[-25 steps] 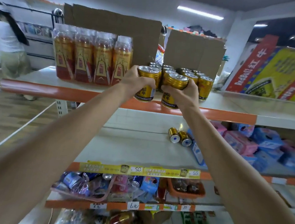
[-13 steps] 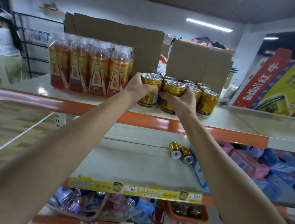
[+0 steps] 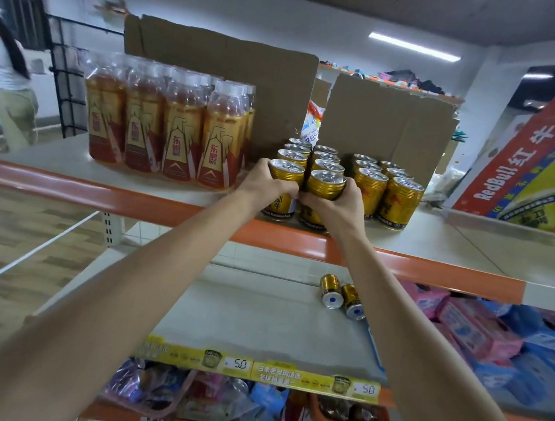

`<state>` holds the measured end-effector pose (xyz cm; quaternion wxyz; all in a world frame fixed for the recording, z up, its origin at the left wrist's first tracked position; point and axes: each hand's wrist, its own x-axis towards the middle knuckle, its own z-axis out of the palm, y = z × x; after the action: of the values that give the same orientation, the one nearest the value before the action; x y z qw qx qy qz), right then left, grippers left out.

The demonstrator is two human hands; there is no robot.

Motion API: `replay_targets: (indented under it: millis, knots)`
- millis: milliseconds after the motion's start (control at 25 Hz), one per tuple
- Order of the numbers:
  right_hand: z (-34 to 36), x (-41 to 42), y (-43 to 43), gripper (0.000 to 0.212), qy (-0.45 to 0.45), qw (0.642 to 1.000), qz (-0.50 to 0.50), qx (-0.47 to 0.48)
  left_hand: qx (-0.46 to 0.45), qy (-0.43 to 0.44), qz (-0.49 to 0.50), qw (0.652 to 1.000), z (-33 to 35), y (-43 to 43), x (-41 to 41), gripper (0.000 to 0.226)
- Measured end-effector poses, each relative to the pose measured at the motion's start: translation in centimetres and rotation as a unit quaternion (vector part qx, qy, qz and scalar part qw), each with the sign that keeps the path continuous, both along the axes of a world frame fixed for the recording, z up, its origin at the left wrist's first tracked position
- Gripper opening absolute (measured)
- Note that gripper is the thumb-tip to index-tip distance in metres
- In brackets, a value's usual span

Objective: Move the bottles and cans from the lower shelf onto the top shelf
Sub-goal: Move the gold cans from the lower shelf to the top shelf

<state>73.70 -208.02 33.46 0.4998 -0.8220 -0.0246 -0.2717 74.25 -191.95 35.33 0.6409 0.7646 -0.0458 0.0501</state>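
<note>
both cans have come down since a moment ago, from above the orange front lip to standing on the top shelf (image 3: pixel 72 162) near its front edge. the left hand (image 3: pixel 265 184) is wrapped around the left gold can (image 3: pixel 284 190), and the right hand (image 3: pixel 332 203) is wrapped around the right gold can (image 3: pixel 324 191); the two cans stand upright and touch side by side, at the front of two rows of gold cans (image 3: pixel 311 154) running toward the back edge. just to their right stands another block of upright gold cans (image 3: pixel 385 186). toward the left end of the top shelf, a shrink-wrapped pack of bottles (image 3: pixel 166 123) stands upright, with cardboard sheets (image 3: pixel 233 82) propped behind along the back edge. on the lower shelf (image 3: pixel 243 321), two gold cans (image 3: pixel 342 295) lie on their sides close together near the back, bottoms facing out, beside pink and blue packs (image 3: pixel 480 332) at the right end.
</note>
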Motion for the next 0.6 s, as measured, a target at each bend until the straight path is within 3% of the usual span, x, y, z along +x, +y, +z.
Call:
replay_targets:
  millis: [160, 400, 600]
  knots:
    - [-2.2, 2.6, -1.3, 0.090, 0.008, 0.999, -0.013, -0.046, -0.015, -0.003, -0.038, 0.999, -0.3, 0.2, -0.2, 0.076]
    - [0.2, -1.3, -0.2, 0.035, 0.002, 1.000, 0.025, 0.018, 0.007, -0.023, -0.028, 0.999, -0.7, 0.3, -0.2, 0.070]
    - [-0.2, -1.2, -0.2, 0.076, 0.004, 0.999, 0.019, 0.039, 0.018, -0.061, 0.004, 0.998, -1.1, 0.3, -0.1, 0.074]
